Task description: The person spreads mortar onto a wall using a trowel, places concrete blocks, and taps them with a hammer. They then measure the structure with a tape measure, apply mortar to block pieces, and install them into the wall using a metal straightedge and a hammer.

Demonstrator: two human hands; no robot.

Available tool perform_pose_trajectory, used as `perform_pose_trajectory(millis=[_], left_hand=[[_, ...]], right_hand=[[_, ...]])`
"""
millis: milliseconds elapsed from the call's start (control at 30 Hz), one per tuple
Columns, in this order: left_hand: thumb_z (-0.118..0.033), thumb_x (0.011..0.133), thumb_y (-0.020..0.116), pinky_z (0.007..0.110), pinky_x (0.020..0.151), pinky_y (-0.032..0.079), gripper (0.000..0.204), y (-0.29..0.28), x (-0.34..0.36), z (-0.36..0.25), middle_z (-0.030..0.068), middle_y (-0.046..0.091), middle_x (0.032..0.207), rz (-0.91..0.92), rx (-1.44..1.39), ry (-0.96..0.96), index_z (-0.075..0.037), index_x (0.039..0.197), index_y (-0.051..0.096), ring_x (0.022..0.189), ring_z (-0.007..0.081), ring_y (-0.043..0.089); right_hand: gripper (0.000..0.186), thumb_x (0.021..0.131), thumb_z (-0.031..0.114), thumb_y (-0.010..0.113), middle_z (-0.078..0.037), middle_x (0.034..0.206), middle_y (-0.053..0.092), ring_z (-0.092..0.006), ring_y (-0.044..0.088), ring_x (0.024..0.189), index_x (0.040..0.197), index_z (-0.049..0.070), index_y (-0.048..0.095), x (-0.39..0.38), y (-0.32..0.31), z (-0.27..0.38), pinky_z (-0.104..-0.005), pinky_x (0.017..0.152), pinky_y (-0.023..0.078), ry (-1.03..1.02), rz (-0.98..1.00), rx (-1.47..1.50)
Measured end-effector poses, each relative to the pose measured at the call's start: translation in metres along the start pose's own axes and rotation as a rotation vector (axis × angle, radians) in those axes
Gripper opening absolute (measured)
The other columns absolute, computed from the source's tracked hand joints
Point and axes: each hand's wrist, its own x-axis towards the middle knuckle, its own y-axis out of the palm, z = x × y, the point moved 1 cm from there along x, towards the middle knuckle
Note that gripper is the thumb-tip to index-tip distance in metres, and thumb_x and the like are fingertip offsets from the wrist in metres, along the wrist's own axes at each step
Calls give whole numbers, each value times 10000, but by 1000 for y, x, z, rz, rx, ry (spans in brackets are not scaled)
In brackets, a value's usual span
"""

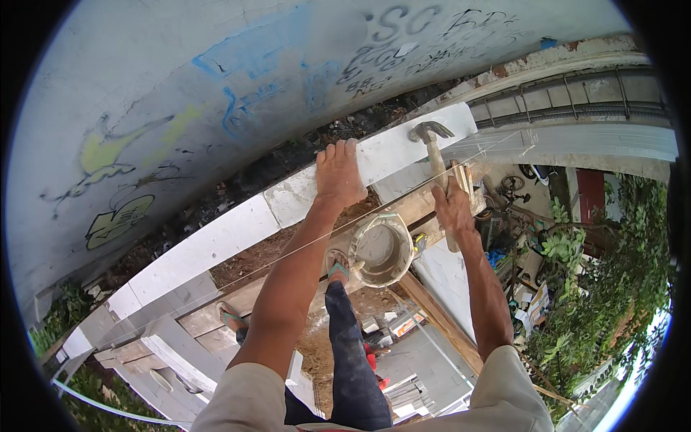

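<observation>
My left hand grips a white block in a long row along the wall, its fingers bent over the top. My right hand holds the wooden handle of a claw hammer, whose head is over that block near its right end. A thin string runs diagonally beside the row. Between my arms, a round bucket containing grey mortar stands by a wooden plank, with a small yellow-black object at its right. My sandaled feet show at the bucket's left.
A graffiti-covered wall rises along the far side, with a dark rubble-filled gap at its foot. Steel rebar lies upper right. Leafy branches fill the right side. Far below are stacked materials and a person in red.
</observation>
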Motion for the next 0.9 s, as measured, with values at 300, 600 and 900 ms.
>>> perform_pose_trajectory(millis=[300, 600, 900], left_hand=[[-162, 603, 873, 412, 1011, 398, 943, -7, -6, -6, 97, 555, 1243, -82, -12, 59, -63, 1464, 501, 1184, 289, 535], [-612, 856, 801, 561, 1356, 84, 1238, 8, -21, -18, 243, 107, 1801, -18, 320, 194, 44, 1709, 191, 1683, 386, 75], [-504, 921, 787, 581, 1348, 129, 1085, -3, -103, 8, 205, 151, 1807, 207, 128, 521, 35, 1696, 252, 1680, 376, 136]], right_hand=[[446, 1073, 375, 629, -369, 862, 696, -567, 699, 862, 1158, -59, 563, -12, 15, -11, -590, 740, 521, 20, -47, 29], [298, 1124, 322, 613, -6, 687, 513, -102, 463, 450, 1224, 43, 591, -160, 63, -52, -292, 385, 397, 320, 5, 863], [247, 1097, 318, 623, -33, 640, 505, -154, 479, 406, 1038, 100, 524, -381, 115, -110, -364, 349, 438, 837, 161, 1040]])
